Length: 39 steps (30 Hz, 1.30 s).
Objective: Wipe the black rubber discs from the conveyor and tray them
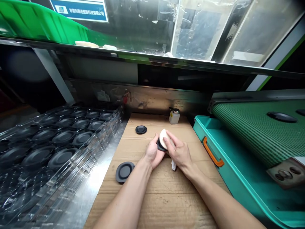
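A green conveyor belt (252,130) fills the right of the frame, carrying two black discs near its far end, with a teal bin (238,168) under its near edge; an orange handle sits on the bin's left wall. At the left, stacked clear plastic trays (54,143) hold rows of black round parts and run right up to the left edge of the cardboard sheet (164,197). That sheet covers the lower centre of the frame, and its near half lies bare around the forearms.

Mid-frame, the left hand (153,154) is curled around a black round part (160,147), pinching it at the rim. The right hand (178,152) presses a white cloth (164,137) against the part's face, fingers closed on the cloth. A small bottle (174,116) stands at the sheet's far edge. One loose black disc (141,129) lies upper left of the hands, another (124,171) at the sheet's left edge.
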Each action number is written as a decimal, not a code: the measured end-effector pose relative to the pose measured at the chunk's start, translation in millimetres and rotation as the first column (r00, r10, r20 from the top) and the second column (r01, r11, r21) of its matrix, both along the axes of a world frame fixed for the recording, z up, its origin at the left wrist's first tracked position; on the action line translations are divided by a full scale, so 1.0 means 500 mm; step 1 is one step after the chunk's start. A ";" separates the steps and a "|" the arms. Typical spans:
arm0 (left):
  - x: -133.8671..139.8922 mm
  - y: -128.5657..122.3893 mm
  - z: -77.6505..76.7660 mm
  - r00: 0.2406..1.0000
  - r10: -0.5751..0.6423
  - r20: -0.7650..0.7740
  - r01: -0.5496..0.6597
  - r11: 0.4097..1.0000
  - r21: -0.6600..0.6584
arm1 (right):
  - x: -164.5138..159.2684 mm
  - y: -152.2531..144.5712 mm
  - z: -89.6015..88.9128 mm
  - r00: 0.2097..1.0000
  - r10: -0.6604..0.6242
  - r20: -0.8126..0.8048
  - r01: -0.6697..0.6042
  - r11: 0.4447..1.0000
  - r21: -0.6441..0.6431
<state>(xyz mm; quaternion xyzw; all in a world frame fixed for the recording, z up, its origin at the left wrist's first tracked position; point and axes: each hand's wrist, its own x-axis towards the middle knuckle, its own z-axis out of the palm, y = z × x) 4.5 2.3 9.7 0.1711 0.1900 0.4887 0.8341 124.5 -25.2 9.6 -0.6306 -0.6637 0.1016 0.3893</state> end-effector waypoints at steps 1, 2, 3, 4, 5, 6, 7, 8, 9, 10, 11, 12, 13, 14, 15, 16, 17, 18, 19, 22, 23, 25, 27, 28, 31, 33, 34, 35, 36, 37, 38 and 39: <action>0.004 0.000 -0.003 1.000 0.003 -0.002 -0.003 1.000 0.010 | 0.003 0.004 0.003 0.998 -0.062 0.018 0.062 0.998 -0.011; 0.008 0.000 -0.006 1.000 0.012 -0.005 -0.012 1.000 0.015 | 0.005 0.007 0.005 0.993 -0.108 0.037 0.108 0.994 -0.023; 0.009 0.000 -0.008 1.000 0.025 -0.012 -0.025 1.000 0.012 | 0.004 0.007 0.006 0.989 -0.131 0.063 0.133 0.990 -0.039; 0.009 0.000 -0.010 0.999 0.035 -0.023 -0.035 0.999 0.002 | 0.001 0.005 0.006 0.986 -0.133 0.098 0.139 0.988 -0.061; 0.006 0.001 -0.012 0.999 0.035 -0.034 -0.036 0.999 -0.010 | -0.004 0.002 0.005 0.983 -0.117 0.142 0.130 0.988 -0.085; 0.003 0.002 -0.012 0.999 0.031 -0.045 -0.032 0.999 -0.020 | -0.010 -0.001 0.005 0.978 -0.096 0.186 0.118 0.987 -0.109; -0.001 0.003 -0.012 0.998 0.025 -0.053 -0.026 0.999 -0.023 | -0.016 -0.003 0.005 0.971 -0.085 0.222 0.115 0.985 -0.127; -0.005 0.003 -0.011 0.998 0.017 -0.056 -0.018 1.000 -0.017 | -0.020 -0.004 0.006 0.965 -0.094 0.243 0.129 0.982 -0.134; -0.008 0.004 -0.011 0.998 0.010 -0.055 -0.011 1.000 -0.007 | -0.023 -0.004 0.007 0.961 -0.125 0.248 0.160 0.979 -0.128; -0.010 0.005 -0.010 0.998 0.014 -0.054 -0.014 1.000 0.003 | -0.024 -0.002 0.009 0.957 -0.162 0.239 0.194 0.974 -0.114; -0.011 0.005 -0.010 0.998 0.030 -0.055 -0.030 1.000 0.007 | -0.024 0.000 0.011 0.956 -0.184 0.228 0.212 0.972 -0.103; -0.011 0.005 -0.009 0.997 0.041 -0.057 -0.041 0.999 0.003 | -0.023 0.001 0.012 0.957 -0.182 0.226 0.208 0.973 -0.096; -0.011 0.005 -0.009 0.997 0.042 -0.059 -0.042 0.999 -0.002 | -0.023 0.002 0.012 0.959 -0.157 0.237 0.184 0.978 -0.097; -0.011 0.005 -0.009 0.997 0.039 -0.064 -0.040 0.999 -0.008 | -0.022 0.001 0.012 0.960 -0.121 0.254 0.152 0.983 -0.107; -0.010 0.005 -0.010 0.997 0.036 -0.072 -0.037 0.999 -0.011 | -0.022 0.000 0.011 0.959 -0.098 0.265 0.134 0.984 -0.121; -0.009 0.005 -0.010 0.996 0.030 -0.079 -0.031 0.999 -0.011 | -0.022 -0.003 0.011 0.959 -0.099 0.266 0.138 0.982 -0.132; -0.009 0.004 -0.010 0.996 0.025 -0.086 -0.026 1.000 -0.007 | -0.023 -0.005 0.011 0.960 -0.126 0.251 0.163 0.977 -0.134; -0.008 0.003 -0.009 0.995 0.026 -0.092 -0.026 1.000 -0.002 | -0.024 -0.007 0.011 0.961 -0.148 0.234 0.183 0.974 -0.131; -0.008 0.002 -0.009 0.995 0.026 -0.096 -0.026 1.000 0.002 | -0.025 -0.009 0.011 0.963 -0.158 0.218 0.188 0.974 -0.126; -0.010 0.001 -0.009 0.994 0.018 -0.111 -0.017 1.000 0.012 | -0.023 -0.007 0.012 0.972 -0.076 0.223 0.105 0.987 -0.124; -0.011 0.001 -0.009 0.992 0.019 -0.123 -0.016 1.000 0.020 | -0.018 -0.003 0.013 0.976 -0.071 0.206 0.098 0.987 -0.125; -0.013 0.004 -0.011 0.989 0.023 -0.148 -0.017 0.999 0.037 | -0.003 0.010 0.015 0.989 -0.106 0.099 0.114 0.990 -0.078; -0.016 0.010 -0.014 0.985 0.058 -0.165 -0.052 0.998 0.038 | 0.013 0.019 0.015 0.996 -0.076 -0.057 0.075 0.997 -0.009; -0.017 0.014 -0.016 0.981 0.087 -0.174 -0.083 0.996 0.030 | 0.019 0.021 0.014 0.991 -0.026 -0.128 0.028 0.999 0.019; -0.017 0.023 -0.019 0.966 0.174 -0.192 -0.177 0.984 0.005 | 0.024 0.013 0.004 0.961 0.149 -0.235 -0.150 0.989 0.011; -0.015 0.024 -0.020 0.963 0.195 -0.185 -0.195 0.981 0.019 | 0.020 0.004 -0.003 0.955 0.192 -0.228 -0.206 0.978 -0.039; -0.012 0.022 -0.021 0.964 0.198 -0.179 -0.194 0.980 0.038 | 0.017 0.002 -0.005 0.956 0.191 -0.221 -0.209 0.976 -0.065; -0.009 0.019 -0.021 0.964 0.199 -0.176 -0.191 0.980 0.064 | 0.014 0.000 -0.006 0.957 0.182 -0.226 -0.205 0.975 -0.084; -0.006 0.015 -0.021 0.962 0.201 -0.182 -0.187 0.978 0.093 | 0.012 0.000 -0.006 0.952 0.175 -0.249 -0.203 0.975 -0.090; -0.002 0.011 -0.021 0.960 0.203 -0.194 -0.182 0.976 0.120 | 0.011 0.000 -0.005 0.939 0.184 -0.290 -0.217 0.972 -0.088; 0.001 0.007 -0.020 0.957 0.202 -0.209 -0.175 0.975 0.140 | 0.009 0.001 -0.003 0.915 0.206 -0.346 -0.248 0.965 -0.081; 0.004 0.004 -0.020 0.955 0.194 -0.224 -0.163 0.975 0.149 | 0.009 0.002 -0.001 0.883 0.234 -0.406 -0.287 0.955 -0.073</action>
